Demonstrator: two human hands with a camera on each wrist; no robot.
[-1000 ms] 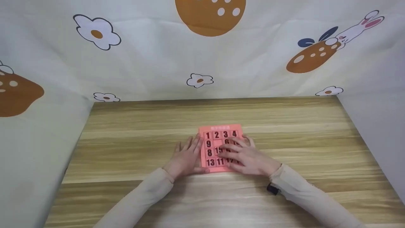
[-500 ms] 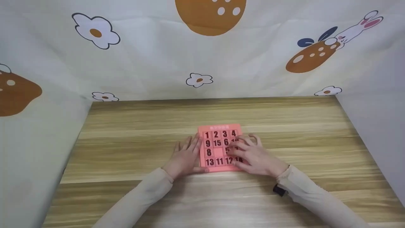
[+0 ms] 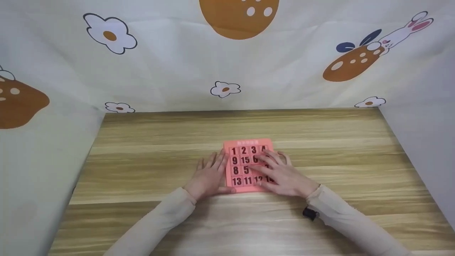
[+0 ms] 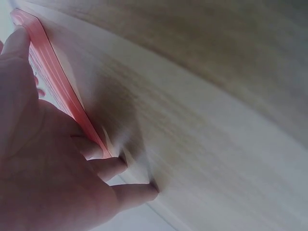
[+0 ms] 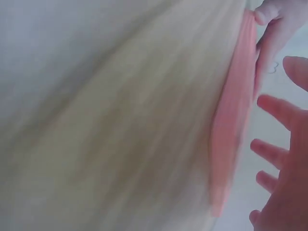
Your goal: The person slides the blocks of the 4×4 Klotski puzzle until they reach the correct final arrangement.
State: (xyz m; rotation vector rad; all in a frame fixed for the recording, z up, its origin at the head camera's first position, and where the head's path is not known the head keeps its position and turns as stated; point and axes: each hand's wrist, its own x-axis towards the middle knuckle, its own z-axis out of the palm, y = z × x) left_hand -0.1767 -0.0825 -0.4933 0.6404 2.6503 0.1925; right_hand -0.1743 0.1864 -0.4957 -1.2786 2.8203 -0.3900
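Note:
A pink number sliding puzzle (image 3: 247, 190) lies flat on the wooden table, its numbered tiles facing up. My left hand (image 3: 207, 180) rests along its left side, thumb at the lower left corner. The left wrist view shows those fingers fairly straight, some fingertips on the table beside the puzzle's pink edge (image 4: 62, 79). My right hand (image 3: 286, 176) is spread over the right part of the tiles, fingers slightly bent. Several right-side tiles are partly hidden beneath it. In the right wrist view its fingers are apart, above the puzzle's side (image 5: 231, 125).
The wooden table (image 3: 160, 135) has a pale, printed cloth (image 3: 170, 71) standing behind it and pale walls at both sides. A small black object (image 3: 310, 213) hangs at my right cuff.
The 15 tile has slid up a row, then the 5 tile has slid left into the gap. My right hand shifted right, then back left. My left hand has stayed in place.

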